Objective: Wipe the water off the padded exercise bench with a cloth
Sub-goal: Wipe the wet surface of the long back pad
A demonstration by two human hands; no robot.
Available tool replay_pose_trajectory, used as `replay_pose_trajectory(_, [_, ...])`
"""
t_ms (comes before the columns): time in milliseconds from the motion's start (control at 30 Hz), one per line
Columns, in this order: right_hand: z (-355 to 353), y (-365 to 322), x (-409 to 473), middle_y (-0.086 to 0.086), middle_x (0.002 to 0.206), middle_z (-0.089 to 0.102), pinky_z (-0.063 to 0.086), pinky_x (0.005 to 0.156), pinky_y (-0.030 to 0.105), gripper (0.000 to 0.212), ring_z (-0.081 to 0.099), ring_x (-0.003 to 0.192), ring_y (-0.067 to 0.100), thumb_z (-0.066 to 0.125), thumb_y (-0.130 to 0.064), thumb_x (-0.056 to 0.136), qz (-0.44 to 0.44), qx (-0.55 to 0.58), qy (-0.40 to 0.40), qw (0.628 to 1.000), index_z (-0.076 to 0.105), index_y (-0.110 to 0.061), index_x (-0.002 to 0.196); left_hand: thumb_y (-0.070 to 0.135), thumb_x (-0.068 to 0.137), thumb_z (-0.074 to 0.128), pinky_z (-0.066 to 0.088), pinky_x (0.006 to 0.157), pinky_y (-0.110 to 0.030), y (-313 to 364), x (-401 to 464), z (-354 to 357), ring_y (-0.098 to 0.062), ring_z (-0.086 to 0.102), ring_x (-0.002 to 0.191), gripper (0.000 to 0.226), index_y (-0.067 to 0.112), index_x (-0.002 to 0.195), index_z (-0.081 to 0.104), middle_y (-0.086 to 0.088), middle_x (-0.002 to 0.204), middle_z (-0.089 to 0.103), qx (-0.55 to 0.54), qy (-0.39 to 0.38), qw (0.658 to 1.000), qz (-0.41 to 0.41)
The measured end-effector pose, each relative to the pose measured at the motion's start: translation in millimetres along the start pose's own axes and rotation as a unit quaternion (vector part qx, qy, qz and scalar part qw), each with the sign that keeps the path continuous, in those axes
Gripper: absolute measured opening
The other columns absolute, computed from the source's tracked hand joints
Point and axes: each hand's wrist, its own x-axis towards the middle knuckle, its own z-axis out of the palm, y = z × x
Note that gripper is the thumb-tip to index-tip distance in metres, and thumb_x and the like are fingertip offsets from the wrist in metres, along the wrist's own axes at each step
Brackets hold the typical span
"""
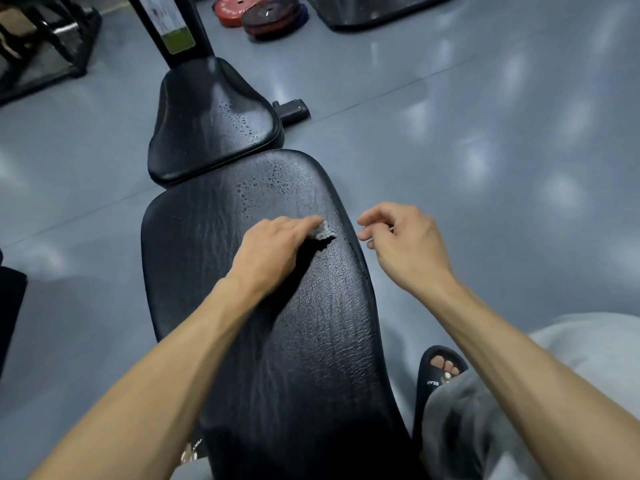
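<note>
A: What was recorded for the left hand (273,247)?

B: It was laid palm-down on the long back pad (277,323) of the bench, toward the pad's right edge. A small pale cloth (323,232) was pressed to the pad beneath the extended fingers; only a crumpled corner was exposed past the fingertips. Whether the cloth was pinched or merely pressed flat could not be determined.

A: And the right hand (403,240)?

B: It was held in the air just off the pad's right edge, apart from the cloth. The fingers were loosely curled and nothing was grasped.

A: Where was water observed?

B: Droplets (258,188) were noted on the far end of the back pad, beyond the cloth, and on the separate seat pad (214,123) further away.

A: Surroundings?

B: A grey floor (485,133) was recorded, with stacked weight plates (266,12) at the far side and a black sandal (438,372) near the bench's right.
</note>
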Motion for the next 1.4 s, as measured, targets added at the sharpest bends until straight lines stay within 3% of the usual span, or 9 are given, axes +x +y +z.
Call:
replay_pose_trajectory(167, [5.2, -8.1, -9.9, -0.016, 0.083, 0.075, 0.057, 0.089, 0.039, 0.020, 0.073, 0.082, 0.009, 0.056, -0.020, 0.088, -0.002, 0.035, -0.061, 0.998, 0.070, -0.035, 0.091, 0.010, 0.099, 0.059, 0.054, 0.097, -0.035, -4.7, -14.9, -36.0, -0.013, 0.070, 0.099, 0.040, 0.036, 0.129, 0.062, 0.003, 0.109, 0.073, -0.315, 0.014, 0.934, -0.168])
replay_pose_trajectory(333, [22.7, -33.5, -43.3, -0.017, 0.100, 0.076, 0.058, 0.096, 0.036, 0.012, 0.071, 0.101, 0.003, 0.070, -0.031, 0.095, -0.013, 0.198, -0.239, 0.951, 0.066, -0.035, 0.105, -0.005, 0.098, 0.057, 0.044, 0.063, -0.019, 4.3, -58.9, -79.6, -0.004, 0.054, 0.065, 0.043, 0.020, 0.133, 0.060, 0.002, 0.086, 0.064, -0.489, -0.052, 0.856, -0.163])
replay_pose_trajectory(467, [42.5, -40.9, -64.7, -0.006, 0.096, 0.077, 0.055, 0.092, 0.042, 0.019, 0.070, 0.093, 0.010, 0.075, -0.022, 0.093, 0.015, 0.249, -0.276, 0.928, 0.067, -0.023, 0.110, -0.003, 0.093, 0.056, 0.041, 0.061, -0.029, 10.6, -98.1, -95.0, -0.013, 0.051, 0.064, 0.047, 0.022, 0.132, 0.059, -0.010, 0.094, 0.061, -0.551, -0.060, 0.810, -0.194])
replay_pose_trajectory(633, [47.0, -29.6, -84.9, 0.011, 0.079, 0.063, 0.055, 0.061, 0.033, 0.014, 0.062, 0.069, 0.018, 0.078, -0.012, 0.089, 0.061, 0.164, -0.270, 0.947, 0.064, -0.008, 0.093, 0.029, 0.097, 0.063, 0.048, 0.096, -0.021, -0.1, -144.3, -90.2, 0.002, 0.059, 0.114, 0.050, 0.033, 0.145, 0.048, 0.016, 0.128, 0.060, -0.315, -0.111, 0.935, -0.116])
replay_pose_trajectory(733, [32.2, -14.1, -94.9, 0.009, 0.070, 0.054, 0.060, 0.056, 0.032, 0.016, 0.055, 0.050, 0.011, 0.070, -0.004, 0.091, 0.141, 0.105, -0.192, 0.965, 0.055, -0.009, 0.090, 0.024, 0.100, 0.060, 0.051, 0.096, -0.025, -11.2, -167.4, -76.3, -0.002, 0.064, 0.105, 0.039, 0.030, 0.138, 0.055, 0.015, 0.119, 0.066, -0.286, -0.101, 0.940, -0.158])
replay_pose_trajectory(1000, [21.8, 11.0, -100.8, 0.015, 0.091, 0.075, 0.064, 0.066, 0.033, 0.003, 0.074, 0.070, 0.025, 0.060, -0.004, 0.097, 0.241, 0.288, -0.079, 0.924, 0.059, -0.007, 0.098, 0.039, 0.102, 0.053, 0.054, 0.094, -0.038, -9.6, -182.6, -75.3, -0.006, 0.066, 0.103, 0.034, 0.038, 0.136, 0.055, 0.021, 0.122, 0.066, -0.188, -0.143, 0.968, -0.082])
replay_pose_trajectory(1200, [36.5, 52.5, -98.1, 0.008, 0.079, 0.066, 0.053, 0.059, 0.028, 0.025, 0.058, 0.054, 0.014, 0.075, -0.019, 0.091, 0.239, 0.152, -0.033, 0.958, 0.055, -0.016, 0.077, 0.039, 0.103, 0.050, 0.053, 0.096, -0.037, -6.4, -176.7, -66.3, -0.007, 0.062, 0.117, 0.035, 0.037, 0.137, 0.055, 0.021, 0.131, 0.062, -0.164, -0.139, 0.974, -0.071])
replay_pose_trajectory(1300, [39.1, 61.1, -94.0, 0.008, 0.089, 0.067, 0.051, 0.063, 0.030, 0.017, 0.059, 0.061, 0.015, 0.076, -0.021, 0.090, 0.198, 0.131, -0.006, 0.971, 0.060, -0.015, 0.092, 0.039, 0.103, 0.048, 0.052, 0.099, -0.037, -3.2, -171.0, -57.0, -0.009, 0.057, 0.124, 0.035, 0.037, 0.138, 0.054, 0.020, 0.135, 0.058, -0.149, -0.142, 0.977, -0.053])
replay_pose_trajectory(1400, [43.1, 76.6, -104.6, 0.001, 0.120, 0.060, 0.051, 0.090, 0.035, 0.040, 0.063, 0.101, 0.016, 0.077, -0.025, 0.089, 0.013, -0.059, 0.104, 0.993, 0.058, -0.020, 0.123, 0.040, 0.103, 0.046, 0.051, 0.098, -0.035, -0.7, -166.8, -45.5, -0.010, 0.053, 0.123, 0.037, 0.036, 0.139, 0.053, 0.019, 0.136, 0.054, -0.140, -0.138, 0.980, -0.029])
